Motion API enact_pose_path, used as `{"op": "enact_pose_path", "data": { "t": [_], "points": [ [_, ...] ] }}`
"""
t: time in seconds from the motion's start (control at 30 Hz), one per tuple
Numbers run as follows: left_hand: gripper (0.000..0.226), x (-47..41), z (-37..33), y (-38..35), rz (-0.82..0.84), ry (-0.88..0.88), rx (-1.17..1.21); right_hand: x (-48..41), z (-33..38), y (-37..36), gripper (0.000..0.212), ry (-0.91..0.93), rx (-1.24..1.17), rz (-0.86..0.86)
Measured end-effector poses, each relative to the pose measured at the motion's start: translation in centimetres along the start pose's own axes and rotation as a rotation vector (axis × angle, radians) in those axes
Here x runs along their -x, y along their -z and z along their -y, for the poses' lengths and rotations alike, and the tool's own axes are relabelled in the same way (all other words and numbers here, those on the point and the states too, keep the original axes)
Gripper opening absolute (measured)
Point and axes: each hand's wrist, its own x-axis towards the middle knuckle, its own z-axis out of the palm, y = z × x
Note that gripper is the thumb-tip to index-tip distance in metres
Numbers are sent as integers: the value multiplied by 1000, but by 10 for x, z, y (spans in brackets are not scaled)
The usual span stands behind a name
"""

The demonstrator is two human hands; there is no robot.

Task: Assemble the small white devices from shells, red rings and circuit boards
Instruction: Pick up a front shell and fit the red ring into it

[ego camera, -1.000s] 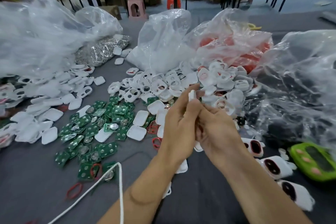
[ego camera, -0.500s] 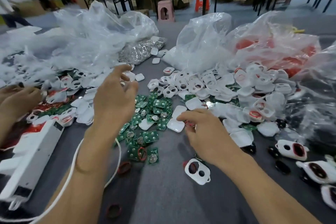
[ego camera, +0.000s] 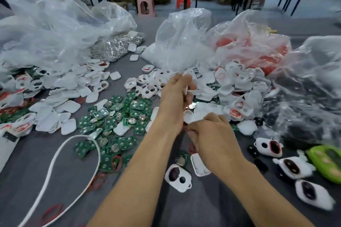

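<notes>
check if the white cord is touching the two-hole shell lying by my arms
Apart. The head view shows the white cord looping on the left, with grey cloth and green boards between it and the two-hole shell.

Every white shell (ego camera: 71,106) is smooth glossy plastic, the green circuit boards (ego camera: 137,106) carry shiny metal discs, the far bags (ego camera: 55,29) are thin crinkled clear plastic, and the table (ego camera: 27,162) wears matt grey cloth.
</notes>
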Motion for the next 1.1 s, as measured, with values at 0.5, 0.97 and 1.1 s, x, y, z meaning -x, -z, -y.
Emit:
{"op": "enact_pose_path", "data": {
  "t": [0.5, 0.97, 1.1],
  "points": [
    [38, 9, 43, 14, 195, -247, -679, -16, -58, 22, 31, -632, -1149, -325],
    [32, 24, 44, 6, 369, -150, -493, -19, -64, 19, 24, -617, -1327, -282],
    [28, 18, 44, 4, 415, 75, -229, -18, -71, 17, 17, -550, -1313, -311]
  ]
}}
